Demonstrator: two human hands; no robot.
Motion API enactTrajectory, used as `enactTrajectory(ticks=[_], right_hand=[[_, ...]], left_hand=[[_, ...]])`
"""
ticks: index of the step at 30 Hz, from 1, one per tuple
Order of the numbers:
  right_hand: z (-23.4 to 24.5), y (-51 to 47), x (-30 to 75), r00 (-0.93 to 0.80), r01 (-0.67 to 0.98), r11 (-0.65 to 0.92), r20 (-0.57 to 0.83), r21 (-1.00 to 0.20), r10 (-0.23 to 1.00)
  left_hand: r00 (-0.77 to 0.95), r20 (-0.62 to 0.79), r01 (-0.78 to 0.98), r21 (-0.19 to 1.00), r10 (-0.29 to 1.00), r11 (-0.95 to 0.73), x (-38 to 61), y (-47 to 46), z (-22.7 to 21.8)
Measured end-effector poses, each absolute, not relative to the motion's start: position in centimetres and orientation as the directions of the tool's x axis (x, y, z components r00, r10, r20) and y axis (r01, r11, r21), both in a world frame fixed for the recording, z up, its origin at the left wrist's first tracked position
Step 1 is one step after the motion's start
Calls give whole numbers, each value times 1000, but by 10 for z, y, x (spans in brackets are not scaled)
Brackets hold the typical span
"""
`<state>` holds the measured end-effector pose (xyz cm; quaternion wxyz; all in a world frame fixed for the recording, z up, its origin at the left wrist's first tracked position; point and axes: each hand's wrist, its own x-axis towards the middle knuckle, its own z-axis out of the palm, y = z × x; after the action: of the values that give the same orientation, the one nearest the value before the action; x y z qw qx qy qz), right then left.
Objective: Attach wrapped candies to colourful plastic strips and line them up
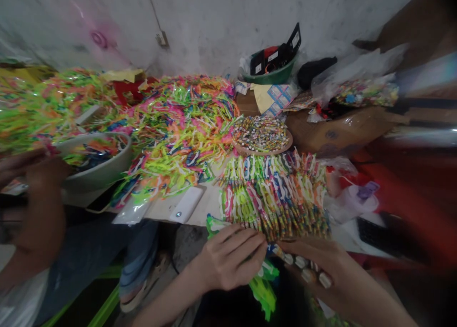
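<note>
Close to the table's front edge, my left hand (233,256) is closed around bright green plastic pieces (263,291), which stick out above and below the fingers. Beside it, my right hand (321,260) is closed on several short printed tubes with whitish ends (303,265). The fingertips of both hands come close together at a small blue piece (272,247); its exact shape is blurred. Just beyond the hands lie packed rows of colourful plastic pieces joined to printed tubes (274,193). Behind these rows stands a shallow basket (246,151) full of similar tubes.
A large heap of neon plastic pieces (185,113) covers the table's left and middle. Another person's arm (46,208) is beside a white basin (123,163) at left. A white power bank (187,204), a green tub (278,74) and a cardboard box (332,132) stand around.
</note>
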<state>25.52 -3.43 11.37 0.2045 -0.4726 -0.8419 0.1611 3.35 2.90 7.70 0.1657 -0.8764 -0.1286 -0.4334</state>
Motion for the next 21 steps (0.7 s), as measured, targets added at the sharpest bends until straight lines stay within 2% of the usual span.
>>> enactTrajectory(ticks=[3, 6, 11, 13, 17, 21], right_hand=[[117, -35, 255, -507, 724, 541, 202, -428, 838], [118, -34, 256, -500, 727, 521, 175, -448, 848], [116, -31, 259, -499, 689, 394, -4, -608, 867], [111, -29, 259, -484, 664, 342, -34, -665, 874], [91, -26, 257, -422, 656, 274, -41, -703, 906], [67, -25, 255, -374, 699, 217, -90, -682, 923]], left_hand=[[601, 795, 363, -175, 87, -915, 34, 28, 76], [592, 800, 367, -165, 93, -916, 36, 27, 71], [557, 827, 367, -158, 81, -917, 41, 25, 63], [566, 819, 365, -145, 95, -920, 43, 26, 63], [679, 720, 323, -116, 145, -939, 42, 30, 63], [765, 626, 233, -52, 151, -971, 29, 32, 61]])
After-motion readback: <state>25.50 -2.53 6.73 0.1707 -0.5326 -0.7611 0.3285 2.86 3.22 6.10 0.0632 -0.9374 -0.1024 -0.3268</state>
